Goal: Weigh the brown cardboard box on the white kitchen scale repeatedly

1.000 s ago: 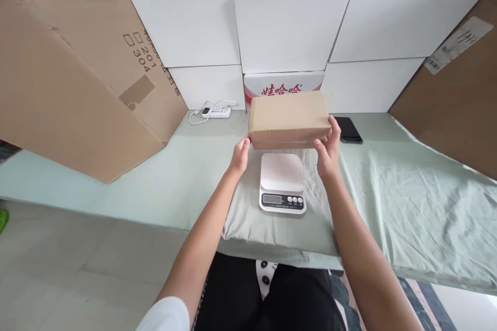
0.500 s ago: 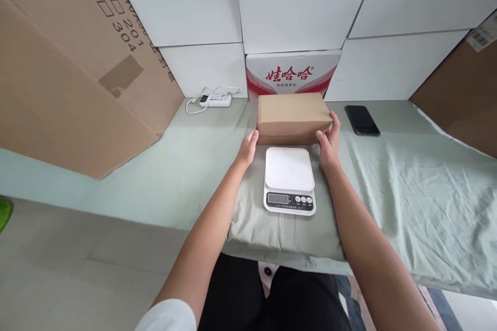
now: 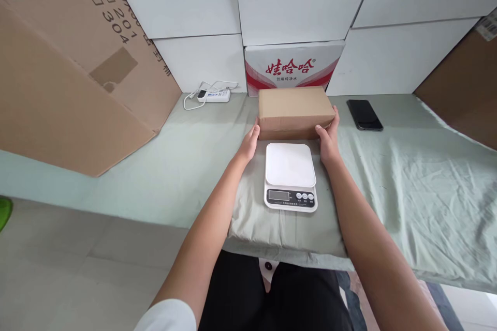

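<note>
A closed brown cardboard box (image 3: pixel 295 108) is gripped from both sides, just behind the scale. My left hand (image 3: pixel 249 141) presses its left end, thumb toward the front and the other fingers mostly hidden behind. Around the right end, my right hand (image 3: pixel 329 137) has its thumb on the front face and fingers along the side. Between my forearms lies a white kitchen scale (image 3: pixel 290 176) with a bare platform; its grey display and round buttons face me. Whether the box rests on the cloth or hangs slightly above it, I cannot tell.
Behind the box stands a white-and-red printed carton (image 3: pixel 291 67) against white panels. A power strip with a white cable (image 3: pixel 213 95) lies back left, a black phone (image 3: pixel 365 115) back right. Large cardboard (image 3: pixel 77 88) rises at left. Green cloth (image 3: pixel 186 165) covers the table.
The camera view has shifted slightly, so the scene sits a little higher. Both hands keep their hold on the box, and the scale stays in place.
</note>
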`<state>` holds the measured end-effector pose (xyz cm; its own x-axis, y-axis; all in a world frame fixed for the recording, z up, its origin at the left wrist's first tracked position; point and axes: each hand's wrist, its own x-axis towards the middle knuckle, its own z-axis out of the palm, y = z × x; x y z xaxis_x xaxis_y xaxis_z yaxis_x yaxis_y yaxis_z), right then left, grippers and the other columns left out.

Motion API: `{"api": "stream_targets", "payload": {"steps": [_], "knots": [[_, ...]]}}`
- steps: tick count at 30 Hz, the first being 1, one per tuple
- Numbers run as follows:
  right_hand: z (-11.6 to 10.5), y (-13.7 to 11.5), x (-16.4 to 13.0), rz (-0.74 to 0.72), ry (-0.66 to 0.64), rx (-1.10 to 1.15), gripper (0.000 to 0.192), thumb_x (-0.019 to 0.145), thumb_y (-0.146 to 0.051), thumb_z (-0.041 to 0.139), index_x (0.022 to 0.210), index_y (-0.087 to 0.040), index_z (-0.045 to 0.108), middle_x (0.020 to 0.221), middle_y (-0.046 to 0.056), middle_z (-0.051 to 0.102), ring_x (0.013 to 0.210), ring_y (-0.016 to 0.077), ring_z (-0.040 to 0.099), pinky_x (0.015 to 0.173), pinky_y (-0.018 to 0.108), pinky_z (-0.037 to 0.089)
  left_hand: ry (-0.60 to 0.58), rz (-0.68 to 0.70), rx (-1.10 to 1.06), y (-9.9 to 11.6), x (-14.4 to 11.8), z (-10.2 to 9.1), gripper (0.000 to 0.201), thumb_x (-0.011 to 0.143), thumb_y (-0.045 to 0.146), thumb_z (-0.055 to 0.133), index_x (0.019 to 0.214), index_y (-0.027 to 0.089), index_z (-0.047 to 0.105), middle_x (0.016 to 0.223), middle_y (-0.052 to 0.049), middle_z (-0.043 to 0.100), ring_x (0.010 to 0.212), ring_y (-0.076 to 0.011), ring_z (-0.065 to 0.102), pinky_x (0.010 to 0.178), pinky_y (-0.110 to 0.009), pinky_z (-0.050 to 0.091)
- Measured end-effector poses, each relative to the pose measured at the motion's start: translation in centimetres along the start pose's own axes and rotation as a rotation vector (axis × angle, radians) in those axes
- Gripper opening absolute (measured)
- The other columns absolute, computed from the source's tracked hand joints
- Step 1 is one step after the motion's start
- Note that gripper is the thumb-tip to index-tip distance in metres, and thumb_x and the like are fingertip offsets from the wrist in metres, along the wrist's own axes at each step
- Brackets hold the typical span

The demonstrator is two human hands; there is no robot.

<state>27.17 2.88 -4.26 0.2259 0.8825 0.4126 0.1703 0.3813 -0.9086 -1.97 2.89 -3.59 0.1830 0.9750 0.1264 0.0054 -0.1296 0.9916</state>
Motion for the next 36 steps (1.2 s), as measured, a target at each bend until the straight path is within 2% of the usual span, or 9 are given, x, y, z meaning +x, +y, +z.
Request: {"api": "stream_targets", "payload": {"steps": [5, 9, 13, 16, 19, 26, 30, 34, 36], "knots": [[-0.4, 0.1, -0.1, 0.068, 0.025, 0.081, 0.122, 0.080, -0.071, 0.069, 0.178, -0.034, 0.005, 0.179, 0.011, 0.047, 0.169, 0.0366, 0.045, 0.143, 0.071, 0.027, 0.064, 0.006, 0.001, -0.2, 0.1, -0.3, 0.098, 0.096, 0.094, 0.042, 0.169, 0.029, 0.051, 0.189, -0.005, 0.030, 0.180, -0.0334, 0.020, 0.147, -0.056, 0.016], [-0.4, 0.2, -0.2, 0.066, 0.029, 0.045, 0.116, 0.083, -0.069, 0.067, 0.177, -0.034, 0.010, 0.179, 0.011, 0.048, 0.167, 0.0379, 0.047, 0.140, 0.072, 0.031, 0.029, 0.012, -0.006, -0.1, 0.1, -0.3, 0.098, 0.096, 0.095, 0.041, 0.166, 0.029, 0.056, 0.186, -0.006, 0.040, 0.179, -0.0341, 0.024, 0.147, -0.057, 0.018], [0.2, 0.1, -0.1, 0.005, 0.005, 0.002, 0.123, 0.082, -0.079, 0.063, 0.179, -0.035, 0.003, 0.181, 0.011, 0.044, 0.170, 0.0363, 0.042, 0.142, 0.069, 0.028, 0.006, 0.042, -0.001, 0.1, 0.1, -0.1, 0.101, 0.096, 0.095, 0.041, 0.166, 0.025, 0.055, 0.184, -0.008, 0.044, 0.178, -0.0338, 0.026, 0.147, -0.056, 0.018], [0.5, -0.4, -0.1, 0.004, 0.042, -0.037, 0.115, 0.081, -0.077, 0.065, 0.176, -0.032, 0.018, 0.183, 0.010, 0.039, 0.174, 0.0355, 0.034, 0.145, 0.065, 0.025, 0.016, 0.034, 0.000, 0.1, 0.1, 0.0, 0.102, 0.095, 0.096, 0.041, 0.167, 0.024, 0.054, 0.184, -0.009, 0.043, 0.179, -0.0336, 0.023, 0.147, -0.056, 0.017], [0.7, -1.0, -0.3, 0.008, 0.051, -0.063, 0.107, 0.079, -0.076, 0.067, 0.169, -0.030, 0.033, 0.180, 0.010, 0.043, 0.173, 0.0365, 0.033, 0.146, 0.064, 0.023, 0.012, 0.045, 0.009, 0.6, -0.2, 0.2, 0.102, 0.095, 0.096, 0.041, 0.167, 0.026, 0.055, 0.184, -0.007, 0.044, 0.179, -0.0343, 0.024, 0.147, -0.056, 0.017], [1.2, -3.6, -0.9, -0.109, 0.046, -0.059, 0.112, 0.082, -0.087, 0.062, 0.174, -0.036, 0.023, 0.178, 0.008, 0.041, 0.172, 0.0360, 0.033, 0.148, 0.062, 0.021, 0.043, 0.239, 0.151, 3.6, -1.6, 0.5, 0.105, 0.094, 0.097, 0.042, 0.170, 0.025, 0.052, 0.180, -0.007, 0.051, 0.176, -0.0373, 0.033, 0.145, -0.050, 0.027], [0.5, -6.5, -2.8, -0.195, 0.058, -0.053, 0.118, 0.083, -0.086, 0.067, 0.177, -0.036, 0.014, 0.185, 0.009, 0.031, 0.176, 0.0383, 0.028, 0.148, 0.063, 0.019, 0.032, 0.332, 0.133, 5.2, -4.2, 0.4, 0.102, 0.097, 0.093, 0.042, 0.173, 0.025, 0.048, 0.180, -0.008, 0.052, 0.174, -0.0381, 0.037, 0.141, -0.048, 0.036], [-1.7, -8.6, -7.3, -0.208, 0.026, -0.054, 0.113, 0.090, -0.077, 0.070, 0.178, -0.042, 0.010, 0.191, 0.004, 0.018, 0.180, 0.0378, 0.018, 0.147, 0.066, 0.017, 0.009, 0.330, 0.100, 5.7, -9.2, 0.4, 0.099, 0.099, 0.091, 0.041, 0.173, 0.026, 0.047, 0.182, -0.008, 0.048, 0.173, -0.0385, 0.038, 0.142, -0.048, 0.034], [-2.7, -8.8, -9.8, -0.173, 0.026, -0.082, 0.113, 0.089, -0.076, 0.072, 0.178, -0.044, 0.011, 0.191, 0.003, 0.019, 0.179, 0.0400, 0.020, 0.146, 0.071, 0.018, -0.002, 0.307, 0.088, 5.5, -11.6, 0.5, 0.098, 0.098, 0.091, 0.041, 0.172, 0.027, 0.050, 0.179, -0.009, 0.052, 0.173, -0.0390, 0.040, 0.143, -0.049, 0.033]]}}
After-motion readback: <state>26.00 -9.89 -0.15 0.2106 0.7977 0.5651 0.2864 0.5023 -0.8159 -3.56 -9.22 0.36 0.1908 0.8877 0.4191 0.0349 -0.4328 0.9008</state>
